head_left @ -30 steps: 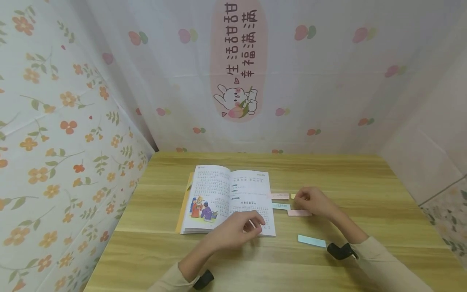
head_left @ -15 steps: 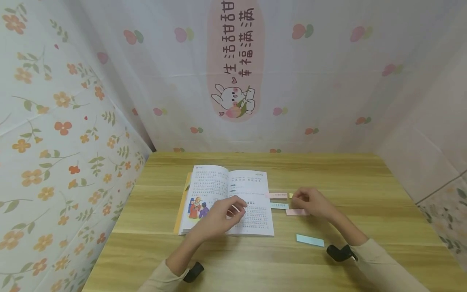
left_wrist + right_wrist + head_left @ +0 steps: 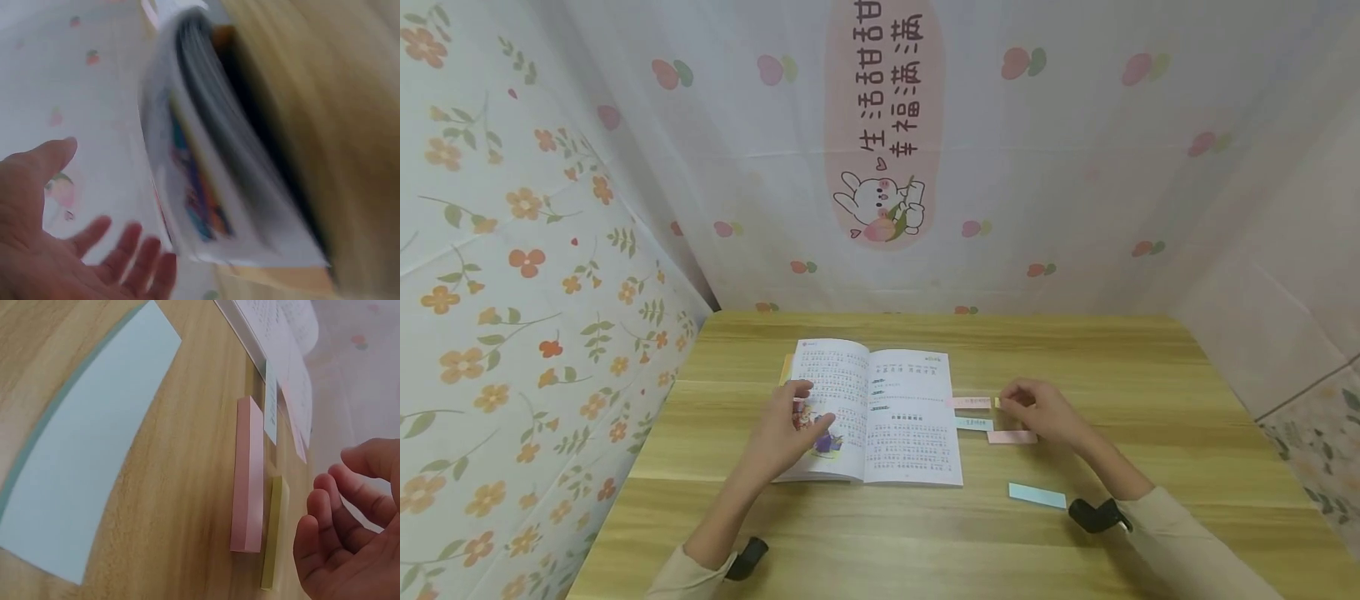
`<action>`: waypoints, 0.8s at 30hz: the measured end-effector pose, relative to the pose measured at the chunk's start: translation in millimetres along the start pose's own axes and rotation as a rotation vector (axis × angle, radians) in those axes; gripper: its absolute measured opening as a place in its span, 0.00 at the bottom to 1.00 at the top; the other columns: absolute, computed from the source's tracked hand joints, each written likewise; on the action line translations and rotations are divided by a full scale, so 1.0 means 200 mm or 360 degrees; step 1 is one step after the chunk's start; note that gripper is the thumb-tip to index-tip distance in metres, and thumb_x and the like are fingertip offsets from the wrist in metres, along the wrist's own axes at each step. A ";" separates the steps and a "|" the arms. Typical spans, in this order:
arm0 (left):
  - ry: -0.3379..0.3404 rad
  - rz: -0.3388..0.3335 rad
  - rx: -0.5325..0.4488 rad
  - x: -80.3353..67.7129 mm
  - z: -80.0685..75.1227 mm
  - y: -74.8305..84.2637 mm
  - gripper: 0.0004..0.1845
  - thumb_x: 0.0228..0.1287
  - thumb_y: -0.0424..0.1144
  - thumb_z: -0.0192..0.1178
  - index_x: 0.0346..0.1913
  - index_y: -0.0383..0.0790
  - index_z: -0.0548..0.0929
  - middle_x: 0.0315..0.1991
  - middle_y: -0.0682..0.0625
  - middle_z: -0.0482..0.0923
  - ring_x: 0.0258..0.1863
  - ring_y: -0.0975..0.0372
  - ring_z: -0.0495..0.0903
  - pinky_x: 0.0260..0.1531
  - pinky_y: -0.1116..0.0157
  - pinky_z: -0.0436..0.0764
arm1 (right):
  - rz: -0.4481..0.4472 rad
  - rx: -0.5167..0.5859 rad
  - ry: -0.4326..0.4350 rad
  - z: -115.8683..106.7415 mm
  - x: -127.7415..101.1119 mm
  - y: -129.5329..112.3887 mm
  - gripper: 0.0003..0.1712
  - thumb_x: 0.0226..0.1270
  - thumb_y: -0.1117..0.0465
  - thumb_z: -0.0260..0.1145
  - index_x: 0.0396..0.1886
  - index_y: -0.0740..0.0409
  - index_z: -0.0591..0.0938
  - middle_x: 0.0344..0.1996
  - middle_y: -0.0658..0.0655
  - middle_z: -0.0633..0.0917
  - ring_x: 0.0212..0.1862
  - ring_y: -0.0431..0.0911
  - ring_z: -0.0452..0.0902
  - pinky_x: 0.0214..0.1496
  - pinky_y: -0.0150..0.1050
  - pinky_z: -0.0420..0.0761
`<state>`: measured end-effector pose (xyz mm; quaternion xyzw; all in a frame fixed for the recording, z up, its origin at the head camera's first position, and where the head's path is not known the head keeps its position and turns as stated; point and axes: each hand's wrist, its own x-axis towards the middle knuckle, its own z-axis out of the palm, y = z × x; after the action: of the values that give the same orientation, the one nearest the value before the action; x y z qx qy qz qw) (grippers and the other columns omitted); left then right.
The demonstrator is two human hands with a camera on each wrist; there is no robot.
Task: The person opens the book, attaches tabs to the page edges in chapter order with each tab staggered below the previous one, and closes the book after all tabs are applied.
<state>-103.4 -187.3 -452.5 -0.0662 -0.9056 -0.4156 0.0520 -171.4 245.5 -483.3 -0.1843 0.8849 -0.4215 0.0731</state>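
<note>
An open picture book lies in the middle of the wooden table. My left hand rests over its left page, partly covering the coloured drawing; in the left wrist view the left hand shows straight fingers and holds nothing beside the blurred book. My right hand hovers right of the book over a pink sticky pad and a yellow pad. In the right wrist view the right hand's fingers hang loosely curled, empty, next to the pink pad and yellow pad.
A blue sticky pad lies nearer me, also large in the right wrist view as the blue pad. A pink tab and a blue tab stick out from the book's right edge. Patterned walls enclose the table's left, back and right.
My left hand has moved left, from the lower edge of the right page across to the left page. The right hand has barely moved.
</note>
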 end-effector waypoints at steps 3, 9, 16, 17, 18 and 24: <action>-0.0015 -0.0115 0.0111 -0.02 -0.02 -0.06 0.41 0.63 0.49 0.72 0.69 0.26 0.67 0.63 0.30 0.71 0.62 0.40 0.70 0.61 0.43 0.69 | 0.0012 -0.0001 0.0017 0.00 0.02 0.00 0.10 0.75 0.62 0.65 0.48 0.65 0.83 0.42 0.56 0.85 0.47 0.52 0.80 0.48 0.46 0.80; -0.0110 -0.0310 0.0297 -0.03 -0.03 -0.11 0.51 0.64 0.58 0.68 0.74 0.23 0.58 0.68 0.25 0.62 0.67 0.33 0.62 0.64 0.38 0.63 | 0.0026 -0.0016 0.0016 0.02 0.05 -0.03 0.11 0.76 0.62 0.63 0.49 0.66 0.83 0.44 0.56 0.85 0.49 0.53 0.80 0.52 0.50 0.79; -0.0191 -0.0403 0.0316 -0.03 -0.03 -0.14 0.51 0.67 0.58 0.65 0.74 0.22 0.54 0.70 0.20 0.55 0.68 0.27 0.56 0.62 0.31 0.60 | -0.0018 -0.0018 0.0033 0.04 0.08 -0.01 0.10 0.75 0.63 0.64 0.49 0.64 0.84 0.43 0.55 0.85 0.47 0.50 0.80 0.52 0.46 0.79; -0.0201 -0.0409 0.0311 -0.04 -0.02 -0.14 0.51 0.67 0.57 0.65 0.74 0.22 0.54 0.70 0.21 0.55 0.69 0.27 0.55 0.62 0.32 0.60 | -0.0026 -0.0018 0.0035 0.04 0.08 0.00 0.10 0.76 0.63 0.64 0.49 0.65 0.84 0.43 0.56 0.85 0.47 0.50 0.80 0.52 0.45 0.80; -0.0211 -0.0410 0.0300 -0.04 -0.02 -0.15 0.51 0.67 0.57 0.65 0.74 0.22 0.54 0.70 0.21 0.56 0.69 0.28 0.55 0.63 0.32 0.60 | -0.0038 -0.0017 0.0032 0.04 0.08 0.00 0.10 0.76 0.64 0.64 0.49 0.65 0.83 0.43 0.56 0.85 0.47 0.51 0.80 0.52 0.45 0.80; -0.0225 -0.0431 0.0320 -0.06 0.00 -0.16 0.52 0.65 0.58 0.67 0.75 0.24 0.55 0.70 0.24 0.58 0.67 0.29 0.57 0.59 0.32 0.63 | -0.0023 0.0019 0.0016 0.04 0.06 -0.01 0.11 0.75 0.64 0.64 0.50 0.67 0.82 0.43 0.57 0.85 0.47 0.51 0.80 0.52 0.48 0.79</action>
<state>-97.6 -209.1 -478.7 0.0328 -0.9446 -0.3207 -0.0619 -180.1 233.1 -486.8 -0.1882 0.8813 -0.4283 0.0666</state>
